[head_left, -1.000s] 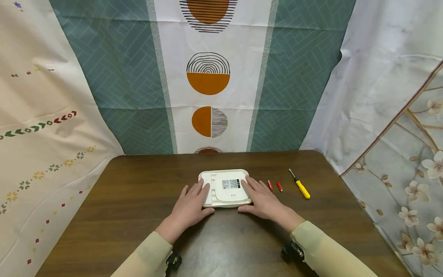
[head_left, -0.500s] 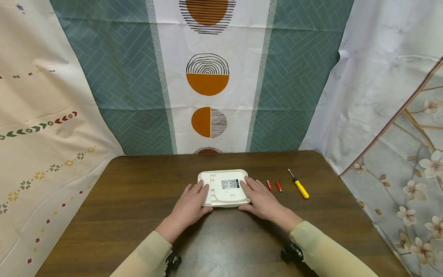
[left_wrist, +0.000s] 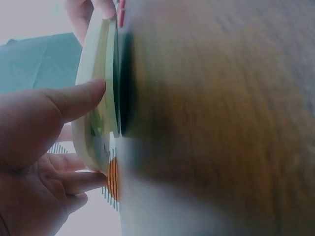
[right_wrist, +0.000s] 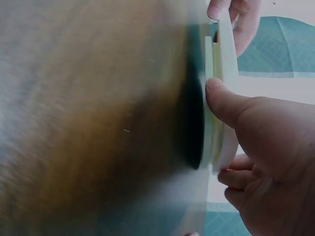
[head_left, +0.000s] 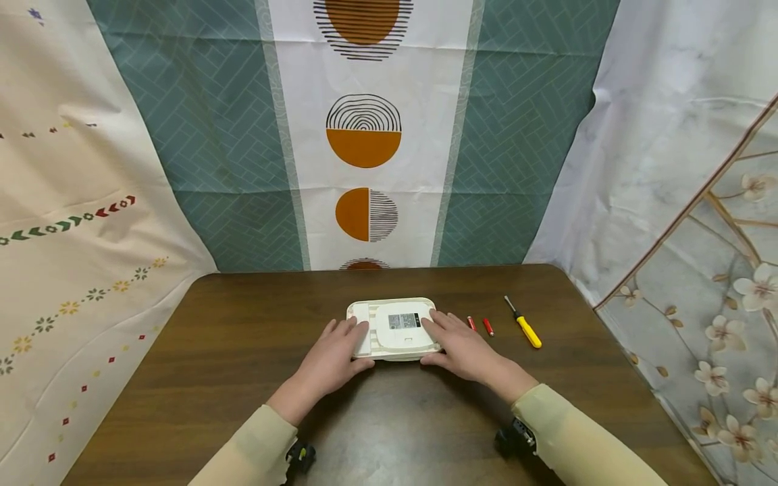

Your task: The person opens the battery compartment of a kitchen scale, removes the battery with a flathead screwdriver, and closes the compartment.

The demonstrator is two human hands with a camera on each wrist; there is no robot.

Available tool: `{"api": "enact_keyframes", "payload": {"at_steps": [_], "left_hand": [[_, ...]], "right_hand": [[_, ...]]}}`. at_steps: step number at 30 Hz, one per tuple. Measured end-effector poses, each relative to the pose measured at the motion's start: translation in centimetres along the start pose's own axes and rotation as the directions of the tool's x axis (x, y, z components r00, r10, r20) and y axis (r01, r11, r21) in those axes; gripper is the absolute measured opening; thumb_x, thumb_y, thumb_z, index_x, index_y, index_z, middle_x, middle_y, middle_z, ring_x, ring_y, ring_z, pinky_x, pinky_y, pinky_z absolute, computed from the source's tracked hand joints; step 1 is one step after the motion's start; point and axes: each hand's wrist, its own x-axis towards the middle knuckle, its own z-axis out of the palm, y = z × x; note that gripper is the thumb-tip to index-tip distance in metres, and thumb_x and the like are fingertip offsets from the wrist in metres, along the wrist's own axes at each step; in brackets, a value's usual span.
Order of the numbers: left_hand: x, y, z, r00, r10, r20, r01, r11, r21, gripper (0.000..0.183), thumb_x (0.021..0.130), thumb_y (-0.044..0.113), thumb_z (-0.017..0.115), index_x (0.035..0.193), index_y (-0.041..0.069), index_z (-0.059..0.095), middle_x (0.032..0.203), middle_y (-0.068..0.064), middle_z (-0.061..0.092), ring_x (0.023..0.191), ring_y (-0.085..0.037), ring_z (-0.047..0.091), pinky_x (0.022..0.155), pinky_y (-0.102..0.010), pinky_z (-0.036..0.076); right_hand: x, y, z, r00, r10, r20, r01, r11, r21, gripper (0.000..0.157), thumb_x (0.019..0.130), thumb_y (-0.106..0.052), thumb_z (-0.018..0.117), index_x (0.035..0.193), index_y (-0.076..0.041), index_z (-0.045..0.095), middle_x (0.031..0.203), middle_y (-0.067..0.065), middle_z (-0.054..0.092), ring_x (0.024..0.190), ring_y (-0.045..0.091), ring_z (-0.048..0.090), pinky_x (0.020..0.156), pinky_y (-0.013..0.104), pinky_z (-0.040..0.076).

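Observation:
A flat white plastic device (head_left: 398, 343) with rounded corners lies on the brown table, a printed label (head_left: 404, 321) facing up. My left hand (head_left: 331, 358) holds its left side, thumb at the near edge and fingers over the top. On the right side my right hand (head_left: 464, 347) holds it the same way. In the left wrist view the left thumb (left_wrist: 86, 98) presses the side of the device (left_wrist: 112, 73). The right wrist view shows the right thumb (right_wrist: 221, 101) against its layered edge (right_wrist: 208, 123). Its underside is hidden.
Two small red batteries, a left one (head_left: 471, 323) and a right one (head_left: 489, 327), lie just beyond the right hand. Farther right is a screwdriver (head_left: 527, 329) with a yellow handle. A patterned curtain (head_left: 365, 236) hangs behind the table's far edge.
The device's near edge has shifted slightly away from me, with both hands still holding its sides. The right hand now covers a little more of the left battery. The screwdriver has stayed put.

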Motion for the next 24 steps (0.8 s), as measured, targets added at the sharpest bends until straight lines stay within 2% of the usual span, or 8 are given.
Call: {"api": "enact_keyframes", "payload": {"at_steps": [5, 10, 14, 17, 21, 24], "left_hand": [[0.0, -0.1, -0.6, 0.999, 0.033, -0.035, -0.034, 0.999, -0.024, 0.069, 0.099, 0.037, 0.086, 0.153, 0.002, 0.060, 0.147, -0.026, 0.062, 0.143, -0.043, 0.056, 0.131, -0.059, 0.027], [-0.1, -0.1, -1.1, 0.997, 0.044, -0.069, -0.046, 0.999, -0.029, 0.063, 0.102, 0.036, 0.081, 0.152, 0.003, 0.062, 0.144, -0.022, 0.065, 0.140, -0.040, 0.059, 0.131, -0.056, 0.028], [0.1, 0.0, -1.3, 0.993, 0.032, -0.115, -0.038, 0.998, -0.047, 0.053, 0.104, 0.034, 0.079, 0.146, 0.005, 0.065, 0.140, -0.019, 0.067, 0.139, -0.041, 0.060, 0.130, -0.055, 0.031], [0.2, 0.1, -1.4, 0.986, 0.016, -0.163, -0.025, 0.998, -0.050, 0.048, 0.106, 0.035, 0.077, 0.142, 0.006, 0.067, 0.135, -0.018, 0.069, 0.133, -0.039, 0.063, 0.128, -0.055, 0.035], [0.7, 0.3, -1.5, 0.969, 0.004, -0.247, -0.014, 0.999, -0.040, 0.038, 0.107, 0.035, 0.075, 0.130, 0.006, 0.067, 0.120, -0.012, 0.072, 0.116, -0.033, 0.070, 0.124, -0.059, 0.039], [1.0, 0.4, -1.6, 0.954, -0.017, -0.299, 0.005, 0.999, -0.040, 0.031, 0.107, 0.034, 0.075, 0.119, 0.009, 0.062, 0.106, -0.006, 0.070, 0.100, -0.029, 0.072, 0.123, -0.064, 0.038]], "right_hand": [[0.1, 0.0, -1.2, 0.999, 0.034, 0.039, -0.036, 0.997, 0.063, 0.082, 0.100, -0.045, 0.082, 0.163, -0.001, 0.052, 0.170, 0.028, 0.041, 0.154, 0.057, 0.040, 0.124, 0.066, 0.035], [0.3, -0.1, -2.1, 0.996, 0.074, 0.049, -0.081, 0.986, 0.147, 0.076, 0.104, -0.046, 0.078, 0.163, -0.005, 0.054, 0.171, 0.025, 0.043, 0.155, 0.057, 0.039, 0.124, 0.068, 0.034], [0.3, -0.1, -2.3, 0.995, 0.097, -0.012, -0.091, 0.967, 0.236, 0.067, 0.106, -0.043, 0.076, 0.160, -0.008, 0.059, 0.168, 0.020, 0.049, 0.154, 0.047, 0.046, 0.122, 0.065, 0.039], [0.3, -0.1, -2.3, 0.990, 0.111, -0.088, -0.080, 0.950, 0.301, 0.057, 0.106, -0.039, 0.077, 0.154, -0.010, 0.064, 0.160, 0.015, 0.058, 0.144, 0.037, 0.058, 0.117, 0.058, 0.048], [0.5, -0.3, -2.4, 0.975, 0.149, -0.167, -0.074, 0.919, 0.386, 0.044, 0.106, -0.035, 0.077, 0.145, -0.014, 0.070, 0.145, 0.006, 0.068, 0.124, 0.026, 0.066, 0.107, 0.052, 0.054], [0.5, -0.5, -2.7, 0.964, 0.198, -0.175, -0.099, 0.885, 0.455, 0.038, 0.108, -0.035, 0.075, 0.140, -0.016, 0.070, 0.134, 0.002, 0.071, 0.114, 0.023, 0.066, 0.101, 0.050, 0.055]]}}
